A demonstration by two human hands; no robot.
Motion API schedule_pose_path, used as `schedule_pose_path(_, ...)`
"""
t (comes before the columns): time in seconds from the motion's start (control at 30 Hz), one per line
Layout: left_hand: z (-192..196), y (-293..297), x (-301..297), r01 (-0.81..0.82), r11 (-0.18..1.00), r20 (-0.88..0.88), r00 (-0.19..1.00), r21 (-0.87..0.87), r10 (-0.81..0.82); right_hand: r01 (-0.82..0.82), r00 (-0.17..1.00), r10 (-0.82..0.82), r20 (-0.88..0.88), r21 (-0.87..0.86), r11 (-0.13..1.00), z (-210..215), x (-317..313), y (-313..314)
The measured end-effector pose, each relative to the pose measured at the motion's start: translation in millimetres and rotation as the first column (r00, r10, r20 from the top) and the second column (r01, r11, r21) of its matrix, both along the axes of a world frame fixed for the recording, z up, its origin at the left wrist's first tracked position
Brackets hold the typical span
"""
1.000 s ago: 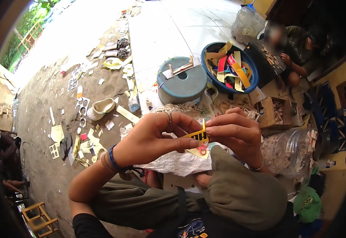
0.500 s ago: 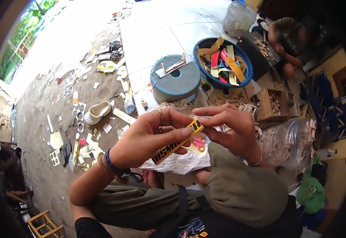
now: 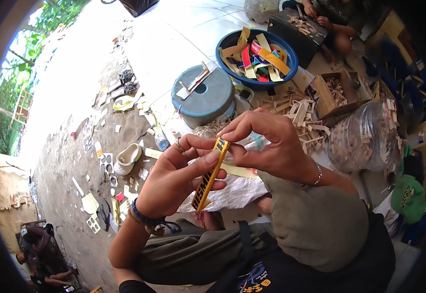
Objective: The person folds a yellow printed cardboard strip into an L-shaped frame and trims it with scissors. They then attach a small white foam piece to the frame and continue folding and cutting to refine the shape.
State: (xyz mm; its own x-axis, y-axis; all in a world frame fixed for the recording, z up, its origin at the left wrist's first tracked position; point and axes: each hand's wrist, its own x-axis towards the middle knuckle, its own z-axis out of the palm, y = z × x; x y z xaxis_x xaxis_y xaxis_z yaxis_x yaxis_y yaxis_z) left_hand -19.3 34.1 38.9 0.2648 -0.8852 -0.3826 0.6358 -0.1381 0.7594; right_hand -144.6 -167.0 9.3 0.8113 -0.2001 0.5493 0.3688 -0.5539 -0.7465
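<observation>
A narrow yellow strip with bold black lettering [image 3: 202, 189] stands tilted above my lap. My left hand [image 3: 171, 171] grips it between thumb and fingers, with the thumb pressed near its upper end. At that end my right hand [image 3: 276, 141] pinches the strip's edge with thumb and forefinger. Under my hands a white woven sack [image 3: 240, 194] lies over my lap. A pale yellow strip [image 3: 240, 170] rests on the sack, partly covered by my right hand.
Beyond my hands stands a grey-blue round stool [image 3: 183, 105] with a small wooden piece on top. Behind it, a blue basin [image 3: 259, 85] holds coloured strips. Wooden pieces [image 3: 302, 112] and a cardboard box [image 3: 332, 110] lie right, near another person [image 3: 342, 29]. A white clog [image 3: 127, 160] sits left.
The yellow strip has turned more upright in my hands. My right hand has risen slightly and moved closer over its upper end. The view has shifted, and the pink scissors are now mostly hidden.
</observation>
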Motion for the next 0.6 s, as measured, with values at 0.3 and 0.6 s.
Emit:
schedule_pose_path(0.3, -0.6, -4.4, -0.8, -0.008, 1.000, -0.005, 1.000, 0.029, 0.008, 0.033, 0.999, -0.031, 0.039, -0.046, 0.998, -3.1, -0.6, -1.0)
schedule_pose_path(0.6, -4.2, -8.2, 0.0, -0.064, 0.997, -0.078, 0.995, -0.040, 0.061, 0.023, 1.000, -0.022, -0.008, 0.059, 0.998, -4.6, 1.8, -0.8)
